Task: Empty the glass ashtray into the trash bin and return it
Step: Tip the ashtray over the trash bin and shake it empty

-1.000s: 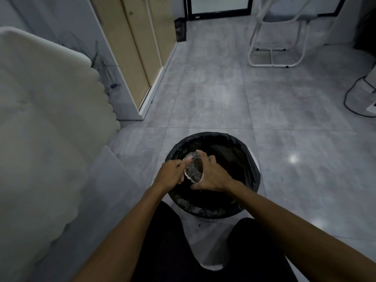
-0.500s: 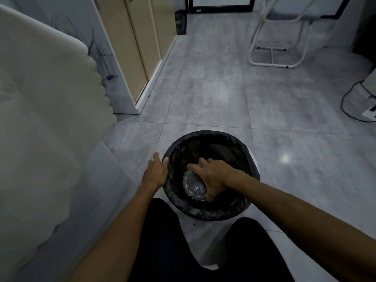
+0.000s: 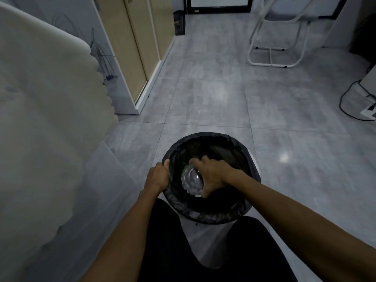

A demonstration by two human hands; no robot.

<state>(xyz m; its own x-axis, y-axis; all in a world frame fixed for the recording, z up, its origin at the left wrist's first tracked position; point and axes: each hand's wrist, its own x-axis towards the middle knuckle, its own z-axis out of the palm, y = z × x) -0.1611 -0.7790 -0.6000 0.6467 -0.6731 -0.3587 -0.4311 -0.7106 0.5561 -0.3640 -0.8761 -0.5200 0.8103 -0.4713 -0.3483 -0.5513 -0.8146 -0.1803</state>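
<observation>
A round trash bin (image 3: pixel 211 217) lined with a black bag stands on the grey tiled floor in front of my knees. My right hand (image 3: pixel 213 176) grips the clear faceted glass ashtray (image 3: pixel 191 181), tipped on its side inside the bin's mouth, its hollow facing left. My left hand (image 3: pixel 159 177) clutches the bin's left rim over the bag. What lies at the bottom of the bin is too dark to tell.
A pale cushioned sofa (image 3: pixel 40 119) fills the left. A wooden-door cabinet (image 3: pixel 132 47) stands behind it. A white folding chair frame (image 3: pixel 278 37) is at the far right, and a black cable with a power strip (image 3: pixel 368 115) lies by the right edge.
My left hand let go of the ashtray and took hold of the bin's left rim. My right hand lowered the ashtray into the bin's mouth and tipped it.
</observation>
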